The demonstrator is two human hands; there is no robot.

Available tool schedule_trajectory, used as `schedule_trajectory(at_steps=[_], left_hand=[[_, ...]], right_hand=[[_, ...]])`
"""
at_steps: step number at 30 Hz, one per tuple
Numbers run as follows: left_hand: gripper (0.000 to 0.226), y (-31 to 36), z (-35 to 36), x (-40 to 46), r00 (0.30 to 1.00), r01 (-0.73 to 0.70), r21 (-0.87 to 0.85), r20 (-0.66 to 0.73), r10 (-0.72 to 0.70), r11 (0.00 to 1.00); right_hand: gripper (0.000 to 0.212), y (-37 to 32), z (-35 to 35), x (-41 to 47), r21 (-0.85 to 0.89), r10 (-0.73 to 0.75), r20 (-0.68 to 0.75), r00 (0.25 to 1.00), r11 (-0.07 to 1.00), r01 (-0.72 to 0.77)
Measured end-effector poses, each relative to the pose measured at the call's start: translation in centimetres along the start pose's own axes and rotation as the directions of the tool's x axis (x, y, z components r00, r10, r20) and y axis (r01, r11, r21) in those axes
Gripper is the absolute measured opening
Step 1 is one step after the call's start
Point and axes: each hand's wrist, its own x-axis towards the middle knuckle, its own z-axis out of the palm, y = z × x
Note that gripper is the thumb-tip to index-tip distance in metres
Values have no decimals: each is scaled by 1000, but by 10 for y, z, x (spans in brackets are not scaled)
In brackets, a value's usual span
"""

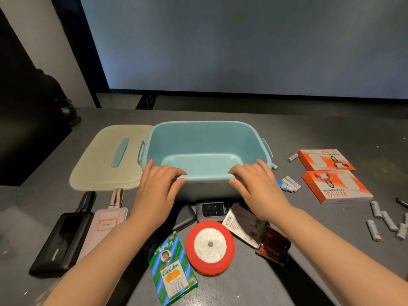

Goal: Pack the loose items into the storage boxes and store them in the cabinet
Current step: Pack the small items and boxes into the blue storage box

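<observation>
While both the left hand (160, 184) and right hand (256, 184) clasp its near rim, the empty blue box (205, 149) beside its lid (110, 160) looks light, stiff, smooth; side handles offer steadier purchase.

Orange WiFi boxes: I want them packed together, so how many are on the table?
2. Both lie on the table right of the blue storage box: the far orange box, and the near orange box just in front of it. No others show.
</observation>
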Motion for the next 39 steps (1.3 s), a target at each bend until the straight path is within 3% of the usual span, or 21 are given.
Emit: schedule_trajectory(at_steps=[6, 11, 16, 19, 30, 39], left_hand=[[23, 34, 3, -36, 996, -67, -163, -65, 57, 984], [47, 60, 25, -82, 987, 75, -180, 157, -46, 981], [82, 59, 40, -101, 956, 135, -64, 270, -113, 989], [95, 55, 47, -105, 941, 146, -37, 313, -127, 989], [95, 53, 57, -106, 931, 159, -39, 339, -137, 986], [83, 57, 57, -99, 950, 173, -84, 276, -144, 981]], right_hand=[[35, 1, -11, -43, 169, 67, -133, 989, 985, -44], [39, 6, 2, -116, 238, 228, -112, 967, 951, -197], [67, 13, 17, -156, 172, 278, 16, 960, 945, -277], [72, 16, 22, -160, 165, 316, 19, 949, 935, -315], [68, 23, 28, -152, 171, 366, 33, 930, 915, -366], [61, 26, 27, -140, 236, 427, 56, 903, 873, -427]])
